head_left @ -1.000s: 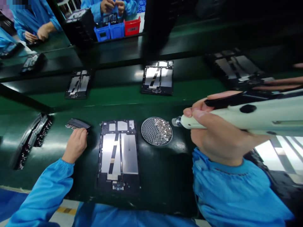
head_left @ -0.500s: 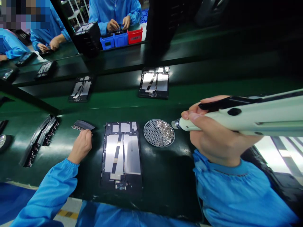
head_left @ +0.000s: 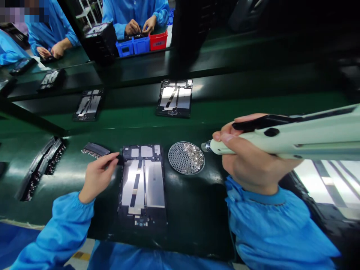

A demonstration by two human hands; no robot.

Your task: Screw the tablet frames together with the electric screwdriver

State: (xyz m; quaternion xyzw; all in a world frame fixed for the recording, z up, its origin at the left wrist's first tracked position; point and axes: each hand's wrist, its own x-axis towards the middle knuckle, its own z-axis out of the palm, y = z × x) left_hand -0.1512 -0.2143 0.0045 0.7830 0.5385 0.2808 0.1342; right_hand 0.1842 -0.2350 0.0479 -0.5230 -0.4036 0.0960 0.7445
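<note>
Screwdriver (head_left: pixel 281 138) gripped in right hand (head_left: pixel 253 165); left hand (head_left: pixel 97 176) fingers pinch one tablet frame (head_left: pixel 143 183), one screw dish (head_left: pixel 186 158) at its two o'clock.

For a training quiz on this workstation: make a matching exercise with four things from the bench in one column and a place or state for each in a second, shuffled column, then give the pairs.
Things:
1. electric screwdriver
2. round screw tray
3. tablet frame
4. red bin

Places or states:
A. far bench, beside blue bins
B. gripped in the right hand
C. flat between both hands, the left hand at its upper left corner
D. just right of the frame, holding loose screws

Pairs: 1-B, 2-D, 3-C, 4-A
</note>
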